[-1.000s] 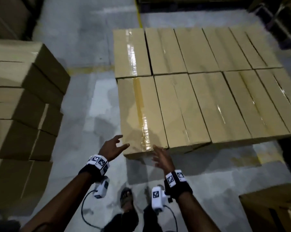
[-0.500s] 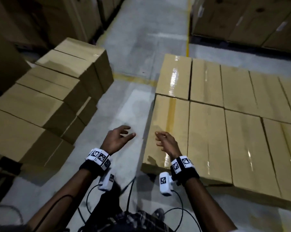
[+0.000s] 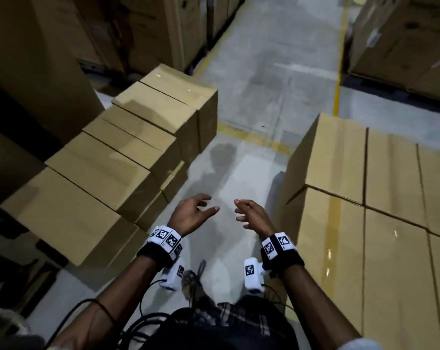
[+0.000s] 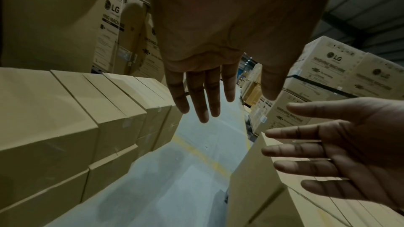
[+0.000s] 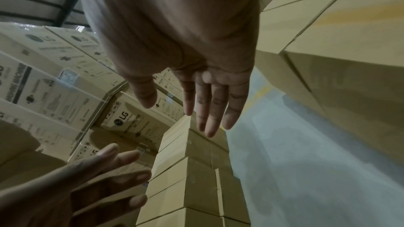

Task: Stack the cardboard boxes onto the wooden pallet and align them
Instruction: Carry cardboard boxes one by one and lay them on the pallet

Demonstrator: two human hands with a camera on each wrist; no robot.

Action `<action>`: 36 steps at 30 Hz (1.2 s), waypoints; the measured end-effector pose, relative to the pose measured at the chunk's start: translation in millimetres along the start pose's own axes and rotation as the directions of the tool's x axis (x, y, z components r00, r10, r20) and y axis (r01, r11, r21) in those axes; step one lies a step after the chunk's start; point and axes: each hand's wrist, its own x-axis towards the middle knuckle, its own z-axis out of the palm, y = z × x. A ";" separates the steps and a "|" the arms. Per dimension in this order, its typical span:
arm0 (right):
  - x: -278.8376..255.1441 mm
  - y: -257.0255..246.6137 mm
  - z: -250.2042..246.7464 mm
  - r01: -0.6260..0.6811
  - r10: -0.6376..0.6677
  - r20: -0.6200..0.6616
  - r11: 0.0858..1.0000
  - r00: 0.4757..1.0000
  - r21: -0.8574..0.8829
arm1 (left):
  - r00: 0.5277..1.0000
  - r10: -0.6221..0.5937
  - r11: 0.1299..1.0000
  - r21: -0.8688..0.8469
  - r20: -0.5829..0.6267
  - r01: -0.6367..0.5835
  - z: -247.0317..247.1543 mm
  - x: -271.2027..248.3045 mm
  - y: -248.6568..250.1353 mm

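Note:
A flat layer of plain cardboard boxes [image 3: 380, 223] fills the right side of the head view, laid edge to edge; the pallet under them is hidden. A stepped stack of similar boxes [image 3: 117, 162] stands on the left. Between the two, over the grey floor, my left hand [image 3: 192, 214] and right hand [image 3: 251, 215] hang empty with fingers spread and relaxed. The left wrist view shows my left hand [image 4: 203, 92] open, with the left stack [image 4: 76, 118] beside it. In the right wrist view my right hand [image 5: 196, 103] is open too, touching nothing.
A grey concrete aisle [image 3: 269, 84] with yellow floor lines [image 3: 337, 79] runs ahead between the stacks. Tall printed appliance cartons [image 3: 403, 39] line the far right and more cartons [image 3: 62, 46] the left. My legs and cables are at the bottom.
My hands have come off the front-left box of the flat layer. My view has swung left, bringing the left stack closer and the aisle into the middle.

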 end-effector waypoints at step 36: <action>539.0 -378.4 -26.2 0.116 -0.057 0.214 0.956 0.975 -0.271 | 0.879 -0.451 0.879 -0.250 -0.153 0.407 -151.4 537.2 65.1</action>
